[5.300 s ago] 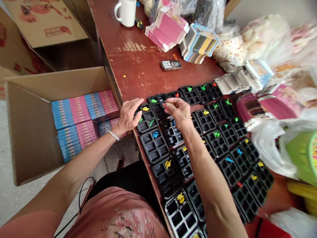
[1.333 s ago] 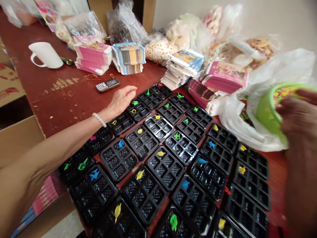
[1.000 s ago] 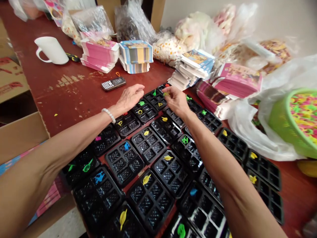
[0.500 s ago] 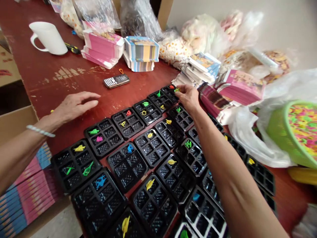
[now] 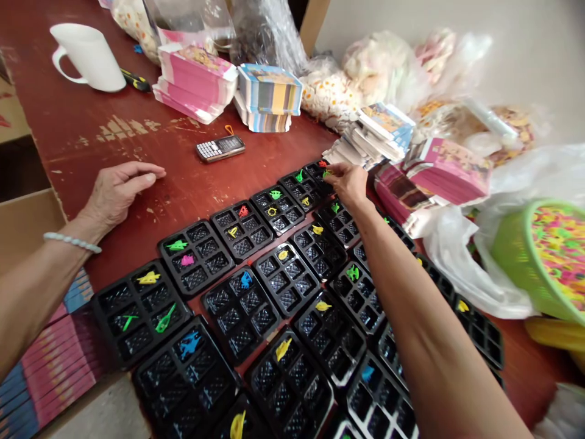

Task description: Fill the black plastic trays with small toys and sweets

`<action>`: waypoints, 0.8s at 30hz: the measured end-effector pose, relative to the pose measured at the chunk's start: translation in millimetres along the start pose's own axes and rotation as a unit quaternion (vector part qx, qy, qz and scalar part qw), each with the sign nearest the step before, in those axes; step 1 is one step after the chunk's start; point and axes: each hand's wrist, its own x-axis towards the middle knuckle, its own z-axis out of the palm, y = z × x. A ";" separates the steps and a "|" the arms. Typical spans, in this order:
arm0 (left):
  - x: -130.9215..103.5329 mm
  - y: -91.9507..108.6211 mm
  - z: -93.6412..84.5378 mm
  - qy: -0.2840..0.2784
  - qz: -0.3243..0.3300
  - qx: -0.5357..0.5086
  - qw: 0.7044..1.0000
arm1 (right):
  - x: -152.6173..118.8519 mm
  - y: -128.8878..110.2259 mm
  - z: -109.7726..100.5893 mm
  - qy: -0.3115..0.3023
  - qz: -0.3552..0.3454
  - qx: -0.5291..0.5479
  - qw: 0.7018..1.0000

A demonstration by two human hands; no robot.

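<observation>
Rows of black plastic trays with square compartments cover the table, such as the tray [image 5: 286, 279] in the middle. Small coloured plastic toys lie in some compartments: a blue toy [image 5: 189, 345], a pink toy [image 5: 187, 260] and a yellow toy [image 5: 283, 349] among them. At the far end of the back row, my right hand [image 5: 350, 183] pinches a small yellow-green toy [image 5: 326, 174] over the last tray, near a red toy [image 5: 322, 163]. My fingers partly hide that piece. My left hand [image 5: 119, 190] hovers at or rests on the bare tabletop, empty, fingers stretched out.
A mobile phone [image 5: 220, 148] lies behind the trays, with a white mug [image 5: 89, 58] and a cutter [image 5: 136, 80] farther back. Stacks of pink cards [image 5: 196, 85] and blue cards [image 5: 269, 91] stand there too. On the right is a green basket [image 5: 512, 244] of toys.
My right hand has lowered the yellow-green toy slightly toward the far tray. My left hand has drawn back a little to the left. The camera view has shifted slightly.
</observation>
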 end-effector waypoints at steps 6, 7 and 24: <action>2.3 -3.7 0.5 0.004 0.002 0.015 1.000 | 0.8 1.7 -6.9 -0.029 -0.062 -0.054 0.996; 2.3 -3.8 0.2 0.003 0.004 0.017 1.000 | 0.8 1.7 -7.6 -0.035 -0.074 -0.063 0.995; 4.7 -6.3 -0.4 0.006 0.011 0.039 0.999 | 12.3 4.7 -5.8 -0.064 -0.100 -0.112 0.987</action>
